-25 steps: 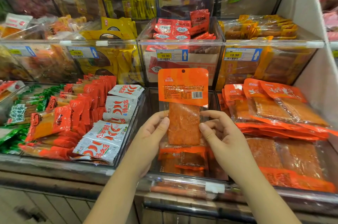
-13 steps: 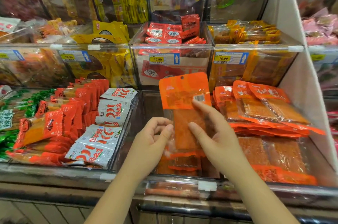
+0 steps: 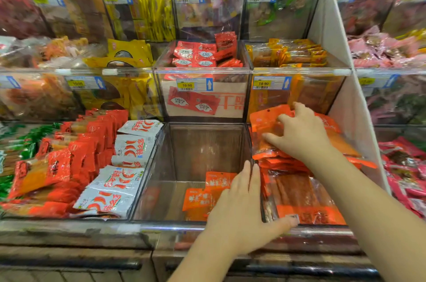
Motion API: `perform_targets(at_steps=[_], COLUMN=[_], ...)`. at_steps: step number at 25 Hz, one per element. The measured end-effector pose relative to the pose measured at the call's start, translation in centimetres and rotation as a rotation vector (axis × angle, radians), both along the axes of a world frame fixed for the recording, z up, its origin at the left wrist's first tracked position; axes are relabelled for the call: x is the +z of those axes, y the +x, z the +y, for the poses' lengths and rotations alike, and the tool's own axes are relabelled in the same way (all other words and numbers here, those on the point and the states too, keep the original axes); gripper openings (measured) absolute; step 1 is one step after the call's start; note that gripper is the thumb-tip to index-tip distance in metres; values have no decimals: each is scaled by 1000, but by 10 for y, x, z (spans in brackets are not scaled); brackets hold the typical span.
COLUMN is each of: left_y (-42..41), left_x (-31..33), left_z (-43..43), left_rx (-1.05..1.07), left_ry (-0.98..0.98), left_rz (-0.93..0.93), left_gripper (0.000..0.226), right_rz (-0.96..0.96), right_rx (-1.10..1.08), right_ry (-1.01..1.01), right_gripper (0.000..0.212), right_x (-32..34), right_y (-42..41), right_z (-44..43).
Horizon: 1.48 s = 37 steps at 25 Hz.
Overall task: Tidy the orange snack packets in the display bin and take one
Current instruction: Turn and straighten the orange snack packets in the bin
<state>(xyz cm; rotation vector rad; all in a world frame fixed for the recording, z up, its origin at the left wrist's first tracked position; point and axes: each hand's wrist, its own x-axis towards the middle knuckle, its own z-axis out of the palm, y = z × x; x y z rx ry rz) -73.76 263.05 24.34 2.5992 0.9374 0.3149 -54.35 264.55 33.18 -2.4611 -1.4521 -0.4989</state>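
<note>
Nearest, the left hand (image 3: 242,210) lies flat, its fingers straight and held together, its thumb stretched out sideways. It rests at the front of a clear display bin (image 3: 200,143), and its fingertips reach the bin's divider (image 3: 250,141). Just beside and under this hand, a few orange snack packets (image 3: 198,198) lie on the bin floor. On the thumb side, past the divider, a stack of orange packets (image 3: 299,196) fills the next compartment. Farther back, the right hand (image 3: 302,136) rests on that stack with its fingers spread, pressing on the top packet (image 3: 265,120). On the other side of the left hand lie white chilli packets (image 3: 129,150). Behind both hands, a price label (image 3: 187,85) reads 10.90, below a bin of red packets (image 3: 202,56).
</note>
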Motion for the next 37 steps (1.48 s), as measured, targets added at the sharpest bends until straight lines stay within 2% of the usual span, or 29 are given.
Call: perform_targets(at_steps=[3, 10, 13, 15, 18, 20, 21, 23, 25, 26, 27, 29, 32, 37], left_y=[-1, -2, -5, -13, -41, -55, -56, -53, -45, -38, -32, -22, -15, -24], left_x=[1, 9, 11, 13, 23, 26, 23, 15, 3, -5, -13, -29, -62, -97], left_z=[1, -4, -8, -6, 16, 49, 70, 108, 126, 131, 135, 141, 155, 182], left_rx=[-3, 2, -1, -64, -145, -28, 76, 252, 358, 403, 434, 440, 430, 569], left_ry=[0, 17, 43, -21, -390, -512, -487, -389, -507, -609, -666, -650, -614, -793], left_rz=[34, 35, 63, 64, -92, -89, 4, 343, 721, 823, 864, 829, 780, 672], left_gripper=[124, 122, 115, 101, 67, 41, 36, 41, 57, 66, 74, 82, 79, 73], right_rz=[-41, 0, -99, -211, -228, -159, -112, -37, -71, -120, -156, -175, -122, -39], right_rx=[99, 133, 147, 233, 446, 531, 533, 474, 415, 402, 390, 354, 325, 341], right_ry=[-16, -236, -157, 30, 239, 231, 202, 102, -5, -9, -24, -80, -38, 26], right_gripper=[40, 55, 46, 38, 24, 9, 11, 30, 55, 63, 67, 66, 58, 56], right_x=[-6, -11, -15, -21, -38, -55, -64, -77, -84, -86, -88, -89, -94, -100], right_y=[0, -6, -10, -18, -44, -73, -84, -101, -109, -109, -108, -108, -106, -102], right_z=[-1, 5, 6, 2, -10, -20, -22, -21, -18, -15, -12, -13, -13, -10])
